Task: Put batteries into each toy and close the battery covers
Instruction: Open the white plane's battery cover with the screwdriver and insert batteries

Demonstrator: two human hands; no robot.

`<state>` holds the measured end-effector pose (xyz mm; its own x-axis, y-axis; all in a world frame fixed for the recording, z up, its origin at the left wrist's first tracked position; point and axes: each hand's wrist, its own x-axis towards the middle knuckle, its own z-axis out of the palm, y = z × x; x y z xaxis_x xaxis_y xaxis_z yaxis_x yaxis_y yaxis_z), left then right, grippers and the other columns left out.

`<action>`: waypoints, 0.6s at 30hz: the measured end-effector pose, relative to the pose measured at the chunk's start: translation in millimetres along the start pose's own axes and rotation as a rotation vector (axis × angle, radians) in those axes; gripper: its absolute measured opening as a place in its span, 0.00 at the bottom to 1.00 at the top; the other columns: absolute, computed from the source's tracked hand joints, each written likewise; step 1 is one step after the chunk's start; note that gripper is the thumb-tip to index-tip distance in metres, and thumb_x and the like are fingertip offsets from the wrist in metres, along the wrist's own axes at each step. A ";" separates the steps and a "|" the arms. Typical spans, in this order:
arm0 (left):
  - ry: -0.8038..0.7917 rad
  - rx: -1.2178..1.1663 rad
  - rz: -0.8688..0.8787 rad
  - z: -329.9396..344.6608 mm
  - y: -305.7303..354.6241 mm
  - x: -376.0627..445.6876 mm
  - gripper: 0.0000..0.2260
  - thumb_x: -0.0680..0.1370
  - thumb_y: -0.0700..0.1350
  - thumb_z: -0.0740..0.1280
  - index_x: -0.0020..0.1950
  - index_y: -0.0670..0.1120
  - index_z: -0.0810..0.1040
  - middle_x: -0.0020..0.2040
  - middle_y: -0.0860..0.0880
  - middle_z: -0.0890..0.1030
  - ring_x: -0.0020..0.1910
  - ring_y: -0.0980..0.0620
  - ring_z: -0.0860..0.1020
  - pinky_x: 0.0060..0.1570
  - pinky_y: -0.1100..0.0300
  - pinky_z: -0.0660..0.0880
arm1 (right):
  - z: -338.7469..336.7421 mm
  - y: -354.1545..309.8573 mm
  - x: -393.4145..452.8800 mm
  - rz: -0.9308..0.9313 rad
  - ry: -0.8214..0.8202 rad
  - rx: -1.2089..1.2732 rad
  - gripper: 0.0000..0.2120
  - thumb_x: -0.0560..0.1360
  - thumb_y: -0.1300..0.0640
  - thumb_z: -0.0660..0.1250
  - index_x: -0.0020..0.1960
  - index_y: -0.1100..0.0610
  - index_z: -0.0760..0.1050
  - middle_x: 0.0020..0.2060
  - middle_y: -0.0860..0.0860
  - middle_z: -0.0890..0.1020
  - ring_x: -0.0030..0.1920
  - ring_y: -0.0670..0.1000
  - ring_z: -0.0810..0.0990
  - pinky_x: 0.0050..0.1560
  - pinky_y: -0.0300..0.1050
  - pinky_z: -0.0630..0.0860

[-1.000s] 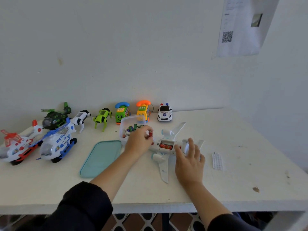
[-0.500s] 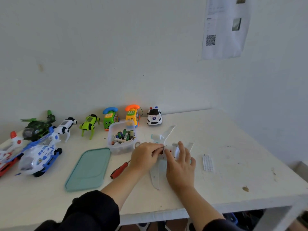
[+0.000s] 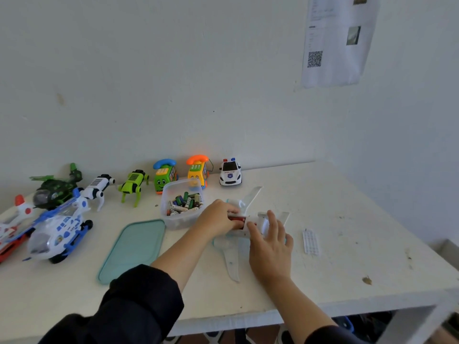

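Head view: white counter (image 3: 347, 219) against pale wall; toy plane (image 3: 233, 254) belly-up mid-counter, compartment uncovered, red battery (image 3: 236, 218) showing inside; left hand (image 3: 218, 219) curled over that battery, apparently seating it; right hand (image 3: 270, 247) flat, fingers straight, steadying fuselage; battery tub (image 3: 182, 207) just beside; loose cover (image 3: 311, 242) well apart right; probably early, cover unfitted, other toys' state unreadable.

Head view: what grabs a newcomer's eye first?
Both hands, left and right, work on a white toy plane lying belly-up mid-table, red batteries showing between them. Behind the left hand sits a clear tub of batteries; colourful toys line the wall, including a police car.
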<state>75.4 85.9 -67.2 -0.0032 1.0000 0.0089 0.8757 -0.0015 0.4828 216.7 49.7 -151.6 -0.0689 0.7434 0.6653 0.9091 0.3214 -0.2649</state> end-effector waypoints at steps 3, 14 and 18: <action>-0.059 -0.038 0.006 -5.6 2.6 1.8 0.16 0.74 0.54 0.69 0.60 0.50 0.80 0.60 0.50 0.80 0.58 0.52 0.77 0.51 0.62 0.70 | 0.0 0.6 0.3 -0.004 0.006 0.010 0.28 0.58 0.68 0.74 0.54 0.50 0.72 0.65 0.63 0.67 0.60 0.63 0.66 0.46 0.62 0.74; 0.011 0.143 0.002 -1.9 5.9 4.7 0.09 0.71 0.55 0.72 0.46 0.57 0.74 0.51 0.51 0.70 0.50 0.49 0.75 0.47 0.55 0.73 | -6.8 -0.6 -1.1 0.010 -0.008 0.032 0.33 0.58 0.69 0.74 0.57 0.48 0.69 0.63 0.64 0.72 0.58 0.66 0.75 0.46 0.61 0.75; -0.020 0.144 0.010 -4.7 7.1 5.5 0.11 0.70 0.56 0.73 0.43 0.56 0.72 0.50 0.50 0.70 0.49 0.48 0.74 0.48 0.54 0.73 | -9.5 0.8 -2.1 0.053 -0.001 0.227 0.36 0.58 0.67 0.65 0.65 0.51 0.64 0.62 0.62 0.73 0.60 0.61 0.73 0.51 0.59 0.74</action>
<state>79.4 91.4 -59.6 0.0141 0.9999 -0.0051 0.9358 -0.0114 0.3523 221.5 42.7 -146.6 -0.0242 0.7635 0.6454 0.7955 0.4057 -0.4501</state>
